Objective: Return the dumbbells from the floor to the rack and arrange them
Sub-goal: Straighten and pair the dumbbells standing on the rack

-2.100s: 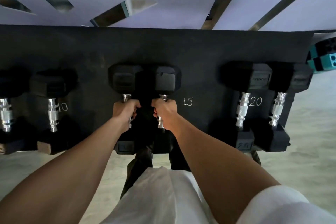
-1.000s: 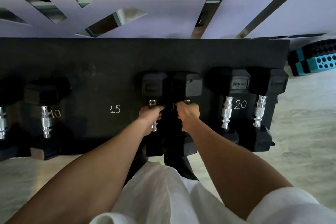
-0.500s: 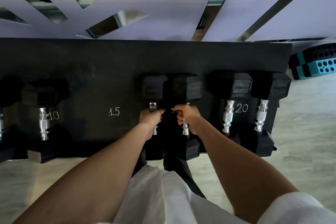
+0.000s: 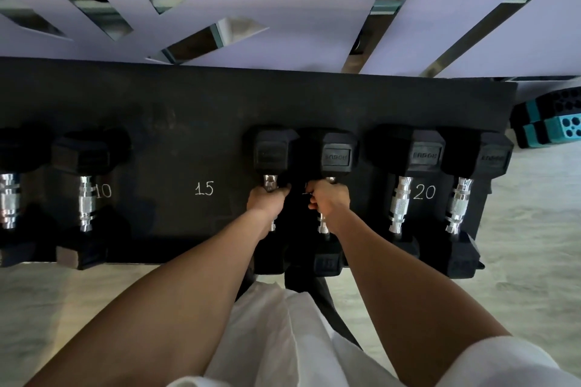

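Two black hex dumbbells lie side by side on the black rack [image 4: 195,110], right of the chalked "15". My left hand [image 4: 267,199] is shut on the chrome handle of the left dumbbell [image 4: 273,154]. My right hand [image 4: 330,201] is shut on the handle of the right dumbbell [image 4: 337,155]. My hands hide most of both handles. The near heads stick out over the rack's front edge. A pair marked "20" [image 4: 427,154] rests just to the right, and a dumbbell marked "10" [image 4: 86,154] lies at the left.
Another dumbbell [image 4: 12,192] is cut off at the left edge. Teal and black foam blocks [image 4: 550,126] sit on the pale floor beyond the rack's right end. A white wall with mirror strips rises behind the rack. My white clothing fills the bottom of the view.
The two dumbbells in my hands have shifted right along the rack, from over the "15" mark to beside the "20" pair. In the last half second little has moved.
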A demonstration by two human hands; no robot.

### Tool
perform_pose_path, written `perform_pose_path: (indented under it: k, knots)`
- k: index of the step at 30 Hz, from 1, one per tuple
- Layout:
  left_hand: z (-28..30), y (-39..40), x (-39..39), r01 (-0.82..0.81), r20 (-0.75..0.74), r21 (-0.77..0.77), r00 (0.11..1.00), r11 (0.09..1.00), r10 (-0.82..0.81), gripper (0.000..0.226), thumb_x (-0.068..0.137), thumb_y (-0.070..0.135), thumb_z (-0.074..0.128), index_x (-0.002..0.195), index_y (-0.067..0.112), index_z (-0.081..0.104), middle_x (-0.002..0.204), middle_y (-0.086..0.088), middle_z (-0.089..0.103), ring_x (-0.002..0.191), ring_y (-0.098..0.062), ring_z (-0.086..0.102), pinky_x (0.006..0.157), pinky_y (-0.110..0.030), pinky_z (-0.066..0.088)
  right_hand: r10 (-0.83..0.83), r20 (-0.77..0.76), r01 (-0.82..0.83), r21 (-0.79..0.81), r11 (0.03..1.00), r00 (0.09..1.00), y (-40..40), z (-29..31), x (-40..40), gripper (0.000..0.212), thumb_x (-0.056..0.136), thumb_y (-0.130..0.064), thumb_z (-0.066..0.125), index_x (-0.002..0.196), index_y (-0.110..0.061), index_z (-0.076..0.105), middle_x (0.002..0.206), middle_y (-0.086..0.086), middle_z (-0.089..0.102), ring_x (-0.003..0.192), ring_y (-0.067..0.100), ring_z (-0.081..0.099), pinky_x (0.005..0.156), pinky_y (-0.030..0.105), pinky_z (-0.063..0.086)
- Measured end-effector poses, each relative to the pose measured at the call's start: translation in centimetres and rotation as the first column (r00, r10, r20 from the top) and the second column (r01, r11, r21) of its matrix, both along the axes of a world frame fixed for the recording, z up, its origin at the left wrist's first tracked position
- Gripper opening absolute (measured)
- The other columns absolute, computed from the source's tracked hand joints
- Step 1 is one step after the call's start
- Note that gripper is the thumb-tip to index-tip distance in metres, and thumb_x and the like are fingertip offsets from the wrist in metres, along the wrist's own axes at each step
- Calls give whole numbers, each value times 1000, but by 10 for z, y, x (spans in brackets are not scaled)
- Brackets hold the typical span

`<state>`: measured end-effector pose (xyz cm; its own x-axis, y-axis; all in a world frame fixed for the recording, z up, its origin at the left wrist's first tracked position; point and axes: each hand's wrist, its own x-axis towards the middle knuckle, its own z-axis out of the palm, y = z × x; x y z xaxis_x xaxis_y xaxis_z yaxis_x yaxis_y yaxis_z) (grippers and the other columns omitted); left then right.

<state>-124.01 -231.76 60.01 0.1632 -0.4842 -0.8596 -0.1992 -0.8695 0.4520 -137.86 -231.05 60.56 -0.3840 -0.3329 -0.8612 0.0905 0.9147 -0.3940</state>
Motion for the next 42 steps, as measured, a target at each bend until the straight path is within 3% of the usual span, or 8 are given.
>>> perform_pose_path:
  k: [3,7,12,17,22,25,38,42]
  knots:
    - [19,3,14,139,6,-28,990,990,-139,35,85,42,74,108,21,58,100,2,65,77,-7,60,60,-22,43,84,-44,-83,21,996,995,5,9,-2,38,76,-38,74,103,-11,72,92,5,75,71,17,68,63,30,53]
    - [45,17,56,212,49,-64,977,975,-209,36,85,38,74,118,27,64,114,0,68,102,-19,66,86,-31,52,152,-248,-144,52,988,957,19,28,23,64,85,-39,71,135,-8,48,133,13,56,108,28,60,89,40,50]
    - [71,42,145,165,-32,-31,986,986,-166,17,89,39,70,103,29,70,103,2,74,88,-13,70,68,-26,49,126,-405,-105,72,992,905,37,63,98,92,89,-34,67,160,-8,14,161,18,21,145,38,26,115,49,31]
    - [92,73,258,175,30,-152,985,973,-172,9,89,38,70,96,33,69,96,4,74,84,-11,72,58,-19,48,232,-390,-271,-48,961,891,52,86,207,50,93,-30,63,141,-19,52,147,14,46,137,36,38,110,51,41]
    - [112,104,367,147,50,-238,989,960,-139,4,91,32,70,92,28,70,91,0,75,90,-23,74,75,-34,58,354,-176,-381,-151,912,918,66,109,335,13,94,-29,65,99,-19,71,109,9,70,98,25,64,101,44,53]
    - [124,111,415,155,61,-249,988,956,-144,8,92,34,68,96,28,70,93,1,74,87,-19,74,63,-24,52,431,-150,-450,-122,885,890,73,117,385,29,94,-28,64,65,-26,58,86,7,67,90,30,65,96,46,56]
    - [129,56,484,166,21,-184,986,969,-165,12,95,33,65,102,25,70,102,-2,74,86,-15,70,62,-23,49,476,-57,-479,-52,876,877,23,101,435,24,93,-34,64,100,-13,72,90,5,64,91,27,62,97,44,55]
    - [121,31,491,143,43,-139,989,980,-139,8,94,33,65,95,27,70,99,-1,73,81,-14,67,67,-28,49,478,-36,-479,-34,877,878,-2,85,431,18,94,-28,59,88,-13,66,79,3,61,75,22,57,73,38,50]
